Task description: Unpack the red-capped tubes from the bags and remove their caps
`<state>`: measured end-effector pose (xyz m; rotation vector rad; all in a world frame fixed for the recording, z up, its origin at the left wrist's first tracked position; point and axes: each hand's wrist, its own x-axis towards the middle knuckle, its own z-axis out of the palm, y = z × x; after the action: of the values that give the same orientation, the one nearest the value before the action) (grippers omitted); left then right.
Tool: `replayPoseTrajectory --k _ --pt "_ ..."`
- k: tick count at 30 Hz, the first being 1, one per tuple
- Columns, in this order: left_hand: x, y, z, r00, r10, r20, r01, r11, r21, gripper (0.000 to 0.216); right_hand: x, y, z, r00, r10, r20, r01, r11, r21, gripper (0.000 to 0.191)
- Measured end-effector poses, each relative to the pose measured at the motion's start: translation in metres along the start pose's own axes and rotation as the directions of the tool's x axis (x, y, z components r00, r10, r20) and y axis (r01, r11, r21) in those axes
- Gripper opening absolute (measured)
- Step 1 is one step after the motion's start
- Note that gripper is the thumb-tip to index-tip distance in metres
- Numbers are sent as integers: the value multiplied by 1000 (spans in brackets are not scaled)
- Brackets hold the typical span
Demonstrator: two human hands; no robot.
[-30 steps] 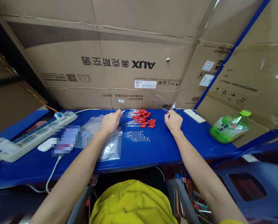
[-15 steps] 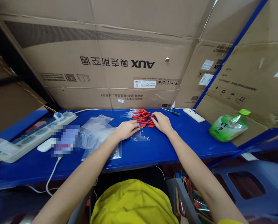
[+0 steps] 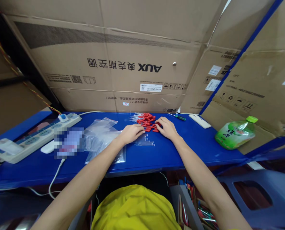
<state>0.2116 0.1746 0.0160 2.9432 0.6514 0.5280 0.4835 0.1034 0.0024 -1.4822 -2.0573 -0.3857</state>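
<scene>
A heap of small red-handled screwdrivers [image 3: 146, 119] lies on the blue table between my hands, thin shafts pointing left. My left hand [image 3: 132, 133] rests at the heap's near left side. Its fingers are bent and pressed together, and whatever is under the fingertips is hidden. Below these fingertips several thin clear rods [image 3: 146, 143] lie side by side. On the heap's right side is my right hand [image 3: 166, 128], its thumb and fingers curled around a few red handles [image 3: 155, 130]. The fingertips partly cover them.
Clear plastic bags [image 3: 99, 137] lie under and left of my left forearm. Further left are a power strip [image 3: 43, 135] and a blurred phone [image 3: 70, 142] with a cable. A green screwdriver [image 3: 180, 118], white phone-like slab [image 3: 200, 121] and green bottle [image 3: 235, 133] lie right. Cardboard [image 3: 123, 38] walls the back.
The view has shifted slightly. Both hands stay at the heap, and the right fingers have curled a little more around the red handles. The clear rods lie as before.
</scene>
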Motion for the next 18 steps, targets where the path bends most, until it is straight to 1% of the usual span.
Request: replayPoseTrajectory --k 4,8,11,14,18 --pt "1 -2 -1 997 -56 -51 56 998 1 34 1 -1 0 1000 -23 -8 23 1000 -4 17" --pt "1 -5 -2 987 -131 -98 132 991 -2 26 1 -1 -1 999 -35 -7 35 999 -8 16" --pt "0 -6 -2 978 -178 -109 179 984 6 19 2 -4 -1 999 -40 1 40 998 -56 16" --pt "0 -8 -1 978 -188 -89 193 980 51 16 4 -12 -1 997 -80 14 81 990 -111 18" --pt "-1 -9 2 986 -152 -71 159 981 110 17 9 -27 0 980 -193 55 198 973 -119 22"
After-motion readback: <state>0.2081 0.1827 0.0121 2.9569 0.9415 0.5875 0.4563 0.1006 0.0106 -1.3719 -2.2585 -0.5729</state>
